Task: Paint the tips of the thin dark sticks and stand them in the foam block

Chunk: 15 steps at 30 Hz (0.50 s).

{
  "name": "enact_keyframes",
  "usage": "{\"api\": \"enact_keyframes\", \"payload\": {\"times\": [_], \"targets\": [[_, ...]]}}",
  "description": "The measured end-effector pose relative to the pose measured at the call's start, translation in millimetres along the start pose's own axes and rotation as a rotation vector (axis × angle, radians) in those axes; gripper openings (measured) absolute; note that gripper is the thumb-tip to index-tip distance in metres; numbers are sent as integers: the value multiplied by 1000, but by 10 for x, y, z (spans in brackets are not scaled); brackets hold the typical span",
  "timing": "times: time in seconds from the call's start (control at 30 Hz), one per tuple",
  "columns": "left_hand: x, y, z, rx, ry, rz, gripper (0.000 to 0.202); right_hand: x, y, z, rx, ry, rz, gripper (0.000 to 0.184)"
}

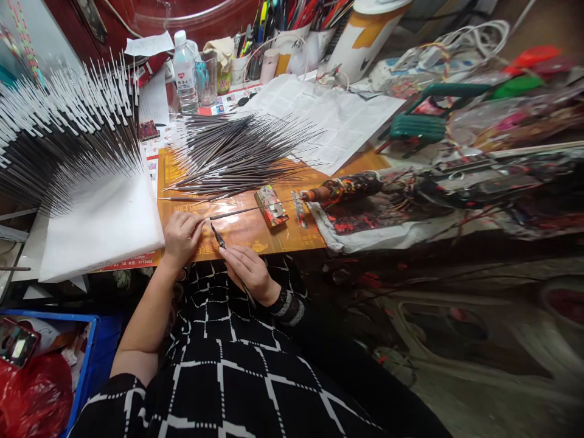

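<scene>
My left hand [181, 237] rests on the orange mat [283, 234] at the table's near edge, its fingers curled round the end of a thin grey stick [237, 212] that lies pointing right. Close beside it, my right hand [249, 269] pinches a small dark brush [218, 235] whose tip points up towards the stick. Behind the hands a fanned pile of grey sticks [237, 152] lies on the mat. A small paint-smeared block [271, 205] sits just right of the stick's far end.
A white foam block [98, 225] at left holds several upright white-tipped sticks [68, 115]. A water bottle [185, 73], a glass [206, 78], pen cups [292, 36] and newspaper [328, 115] stand behind. Paint-stained clutter [456, 182] fills the right. A blue crate [91, 353] sits below left.
</scene>
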State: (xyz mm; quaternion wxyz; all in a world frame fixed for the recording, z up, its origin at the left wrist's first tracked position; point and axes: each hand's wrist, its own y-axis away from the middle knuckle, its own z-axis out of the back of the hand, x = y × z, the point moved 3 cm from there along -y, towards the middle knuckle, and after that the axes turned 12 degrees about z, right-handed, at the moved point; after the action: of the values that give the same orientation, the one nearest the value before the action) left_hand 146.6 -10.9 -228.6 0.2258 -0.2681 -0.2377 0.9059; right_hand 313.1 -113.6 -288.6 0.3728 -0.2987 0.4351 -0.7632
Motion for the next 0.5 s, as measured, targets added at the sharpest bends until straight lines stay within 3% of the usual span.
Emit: {"api": "enact_keyframes", "payload": {"times": [0.1,0.2,0.37,0.5], "targets": [[16,-12,9,-1,12,-16,16,-11,-12,122,-35,-17,19,62],[31,-41,28,7,4,-27,15,-62,-14,407,-67,29,-14,55],[41,-111,83,-11,19,-76,12,-202,67,1256,-145,279,-153,46],[72,-177,78,-60,8,-142,10,-342,234,2040,-308,580,-407,31]]}}
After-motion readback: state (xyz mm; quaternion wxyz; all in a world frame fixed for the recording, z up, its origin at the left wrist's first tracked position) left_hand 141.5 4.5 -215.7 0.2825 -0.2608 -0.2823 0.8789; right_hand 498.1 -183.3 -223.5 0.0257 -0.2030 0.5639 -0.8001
